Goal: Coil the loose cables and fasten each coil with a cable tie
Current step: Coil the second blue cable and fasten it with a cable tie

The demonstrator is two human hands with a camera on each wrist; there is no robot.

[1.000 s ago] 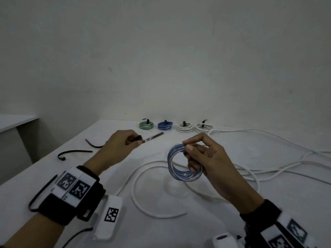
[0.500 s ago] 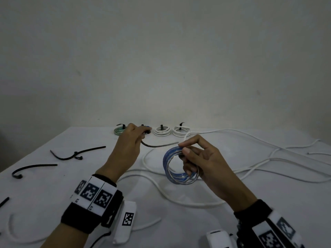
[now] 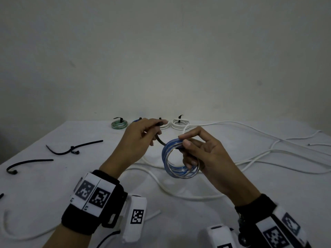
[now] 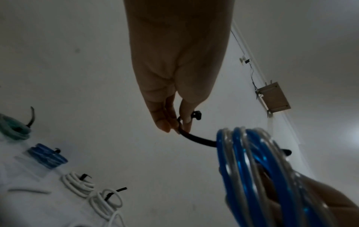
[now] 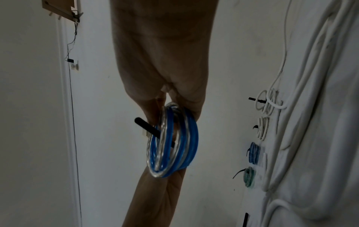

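Left hand [image 3: 138, 138] pinching black tie [image 4: 196, 138], now threaded into blue coil [image 3: 176, 159], right hand [image 3: 202, 154] still gripping coil, surface [image 3: 53, 185] below

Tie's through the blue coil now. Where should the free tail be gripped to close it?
Grip the black cable tie by the straight tail end sticking out of the blue coil on the side away from the left hand. It projects clear of the loops, so pinch it from that side.

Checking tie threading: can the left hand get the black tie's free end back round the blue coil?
Probably yes: left hand pinches the black cable tie, already through the blue coil held by right hand.
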